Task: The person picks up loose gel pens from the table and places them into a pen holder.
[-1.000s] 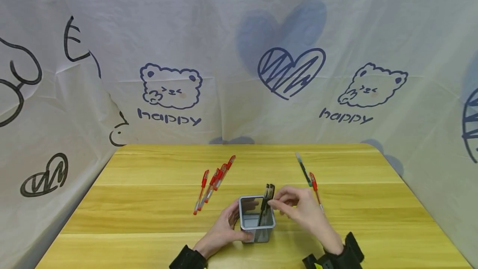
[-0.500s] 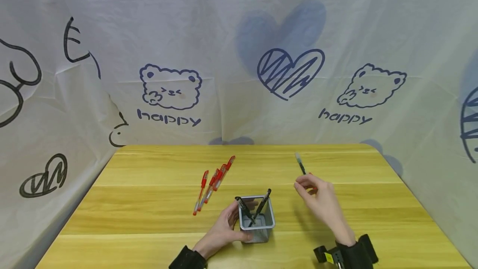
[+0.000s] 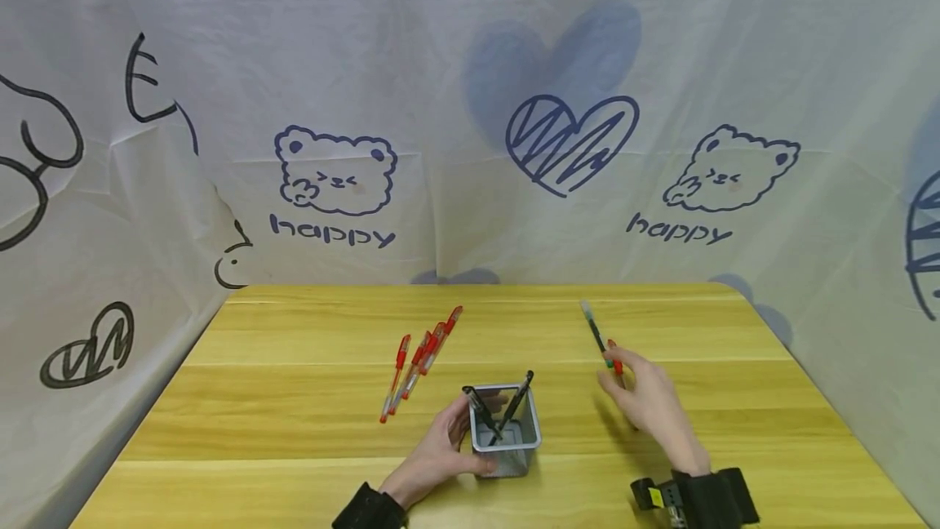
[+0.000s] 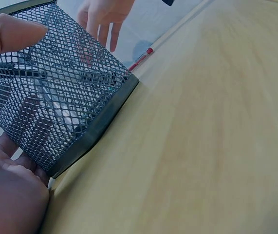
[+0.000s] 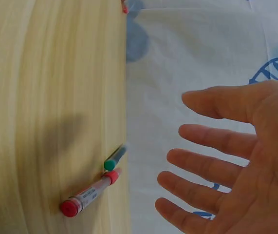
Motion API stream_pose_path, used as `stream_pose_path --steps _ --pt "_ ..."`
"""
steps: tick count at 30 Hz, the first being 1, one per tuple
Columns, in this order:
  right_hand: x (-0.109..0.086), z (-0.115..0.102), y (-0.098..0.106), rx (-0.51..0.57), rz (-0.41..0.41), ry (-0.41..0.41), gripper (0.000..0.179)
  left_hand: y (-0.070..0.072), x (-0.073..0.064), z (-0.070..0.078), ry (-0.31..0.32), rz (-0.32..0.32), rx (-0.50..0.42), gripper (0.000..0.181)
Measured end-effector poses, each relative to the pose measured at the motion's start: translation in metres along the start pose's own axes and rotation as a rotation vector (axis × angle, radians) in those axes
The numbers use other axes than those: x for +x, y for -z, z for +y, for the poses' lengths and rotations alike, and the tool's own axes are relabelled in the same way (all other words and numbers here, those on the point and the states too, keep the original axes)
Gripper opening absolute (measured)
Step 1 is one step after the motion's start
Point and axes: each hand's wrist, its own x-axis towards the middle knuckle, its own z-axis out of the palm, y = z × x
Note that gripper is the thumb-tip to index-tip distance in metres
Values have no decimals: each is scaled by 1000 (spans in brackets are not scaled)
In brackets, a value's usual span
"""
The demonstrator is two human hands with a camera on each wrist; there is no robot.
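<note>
My left hand [image 3: 441, 447] grips a silver-grey mesh pen holder [image 3: 507, 465], thumb on the near side and fingers around its left and far side. Two black pens lean apart inside it, one black pen [image 3: 481, 410] to the left and another black pen [image 3: 519, 398] to the right. My right hand [image 3: 649, 397] hovers over a red-capped pen [image 3: 615, 359], partly hiding it. In the right wrist view, the fingers of the right hand [image 5: 226, 161] are spread, holding nothing, apart from the red pen [image 5: 90, 195]. Beside that lies a dark pen with a green end [image 3: 596, 335].
Several red-capped pens [image 3: 422, 359] lie in a loose group left of and beyond the holder. The wooden table [image 3: 294, 406] ends at a pale cloth backdrop [image 3: 441, 104] with drawn bears and hearts.
The right hand has released a black pen into the holder and moved right, to the red pen. The two black pens have fallen apart. The left hand and holder have stayed put.
</note>
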Motion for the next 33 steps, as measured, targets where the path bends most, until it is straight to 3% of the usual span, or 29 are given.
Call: stream_pose_path --steps 7,11,22,33 --pt "2 7 -3 -55 -112 4 51 -1 -1 1 -6 9 12 83" --pt "3 11 -3 -82 -190 -52 57 -1 -1 2 -4 5 13 82" --pt "6 18 -1 -117 -300 -161 60 0 0 1 -4 4 13 82" --pt "7 19 -4 -147 -265 -151 52 0 -1 1 -2 17 5 83"
